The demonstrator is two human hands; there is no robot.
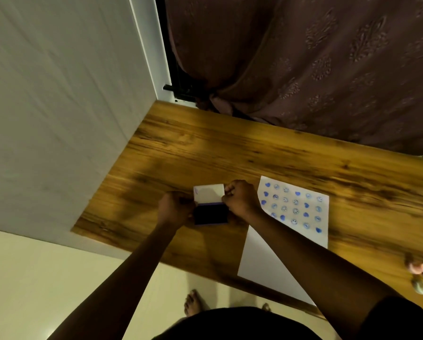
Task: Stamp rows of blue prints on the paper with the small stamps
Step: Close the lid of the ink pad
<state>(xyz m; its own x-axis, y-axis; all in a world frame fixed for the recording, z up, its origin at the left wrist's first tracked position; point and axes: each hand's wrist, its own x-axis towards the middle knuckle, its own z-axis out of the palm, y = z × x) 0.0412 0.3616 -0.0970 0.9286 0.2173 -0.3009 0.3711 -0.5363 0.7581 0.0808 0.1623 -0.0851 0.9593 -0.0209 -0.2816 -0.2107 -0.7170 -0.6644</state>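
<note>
A blue ink pad (210, 214) lies open on the wooden table (230, 148), its white lid (208, 194) tipped up behind it. My left hand (175, 208) grips the pad's left side. My right hand (241, 198) pinches the lid's right edge. To the right lies the white paper (262, 256), its far part covered with several rows of blue heart and smiley prints (295, 207). Small pastel stamps (422, 278) sit in a cluster near the table's right edge, away from both hands.
A white wall (58, 106) borders the table on the left. A brown patterned curtain (303, 57) hangs behind the far edge. My bare feet (193, 303) stand on the pale floor below the near edge.
</note>
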